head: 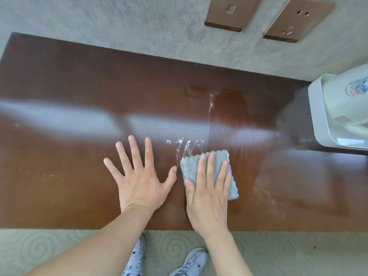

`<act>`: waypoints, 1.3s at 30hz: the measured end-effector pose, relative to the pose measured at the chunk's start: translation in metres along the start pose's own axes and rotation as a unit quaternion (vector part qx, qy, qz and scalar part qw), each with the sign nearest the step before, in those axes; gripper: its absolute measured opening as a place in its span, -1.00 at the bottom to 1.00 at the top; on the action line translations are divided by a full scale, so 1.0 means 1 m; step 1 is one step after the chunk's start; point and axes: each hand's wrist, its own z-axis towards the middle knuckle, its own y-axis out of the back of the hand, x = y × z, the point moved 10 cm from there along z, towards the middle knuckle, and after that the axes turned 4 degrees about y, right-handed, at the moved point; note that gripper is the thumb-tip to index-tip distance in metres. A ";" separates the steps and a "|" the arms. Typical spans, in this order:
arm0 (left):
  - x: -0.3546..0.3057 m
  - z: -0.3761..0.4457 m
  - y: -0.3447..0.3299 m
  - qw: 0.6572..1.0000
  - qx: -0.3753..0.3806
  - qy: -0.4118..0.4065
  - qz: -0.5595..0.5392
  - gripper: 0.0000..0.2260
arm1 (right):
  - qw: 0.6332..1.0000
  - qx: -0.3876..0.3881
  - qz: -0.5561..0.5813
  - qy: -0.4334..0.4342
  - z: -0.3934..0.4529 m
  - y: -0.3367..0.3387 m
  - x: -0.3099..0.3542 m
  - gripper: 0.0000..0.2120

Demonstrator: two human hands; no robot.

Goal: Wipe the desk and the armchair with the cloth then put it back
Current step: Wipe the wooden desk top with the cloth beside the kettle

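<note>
The right hand (209, 196) lies flat on the grey cloth (211, 172), with its fingers stretched forward and only slightly apart, pressing the cloth onto the brown desk (79, 92); it does not grip the cloth. The cloth is folded and lies near the front edge of the desk, at about 5 o'clock from the middle of the desk top. The left hand (139, 180) rests flat on the bare wood just beside the cloth, at its 9 o'clock side, all fingers spread wide, and the thumb tip almost touches the cloth edge. Wet white streaks (185, 145) are on the wood at 11 o'clock from the cloth. A white kettle (342, 110) stands at the desk's 3 o'clock end.
</note>
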 end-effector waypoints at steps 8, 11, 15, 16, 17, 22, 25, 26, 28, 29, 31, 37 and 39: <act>0.001 0.000 -0.003 1.000 -0.008 -0.004 0.006 -0.13 | 0.994 -0.046 0.002 -0.099 0.150 0.037 -0.065 -0.20; 0.002 0.000 -0.004 1.000 -0.015 -0.007 0.005 -0.13 | 0.993 -0.053 0.001 -0.108 0.193 0.049 -0.088 -0.27; 0.000 0.000 -0.004 1.000 -0.025 -0.013 0.000 -0.14 | 0.993 -0.058 0.005 -0.102 0.221 0.059 -0.093 -0.41; 0.000 0.000 -0.003 1.000 -0.025 -0.013 0.002 -0.14 | 0.994 -0.055 0.006 -0.093 0.225 0.060 -0.090 -0.43; 0.000 -0.001 -0.003 1.000 -0.024 -0.013 0.004 -0.14 | 0.996 -0.050 0.005 -0.079 0.228 0.061 -0.085 -0.44; -0.001 -0.001 0.001 1.000 -0.018 -0.008 0.007 -0.15 | 0.998 -0.028 0.012 0.051 0.230 0.056 -0.040 -0.50; -0.002 -0.001 0.002 1.000 -0.010 -0.004 0.013 -0.16 | 0.992 -0.010 0.028 0.124 0.213 0.049 -0.018 -0.51; -0.002 -0.001 0.002 1.000 -0.007 -0.002 0.014 -0.16 | 0.989 -0.004 0.032 0.147 0.204 0.048 -0.014 -0.50; -0.001 -0.001 0.003 1.000 -0.002 0.001 0.017 -0.16 | 0.981 0.005 0.042 0.191 0.179 0.046 -0.006 -0.46; -0.001 -0.002 0.003 1.000 -0.001 0.003 0.018 -0.16 | 0.977 0.009 0.056 0.207 0.163 0.045 -0.005 -0.45; 0.000 -0.001 0.002 1.000 0.002 0.006 0.019 -0.16 | 0.969 0.026 0.094 0.229 0.131 0.041 -0.005 -0.49; 0.001 -0.002 0.004 1.000 -0.005 0.008 0.015 -0.18 | 0.954 0.066 0.171 0.239 0.067 0.041 -0.035 -0.59; 0.001 -0.002 0.004 1.000 -0.006 0.007 0.014 -0.19 | 0.960 0.042 0.199 0.191 0.073 0.050 -0.059 -0.59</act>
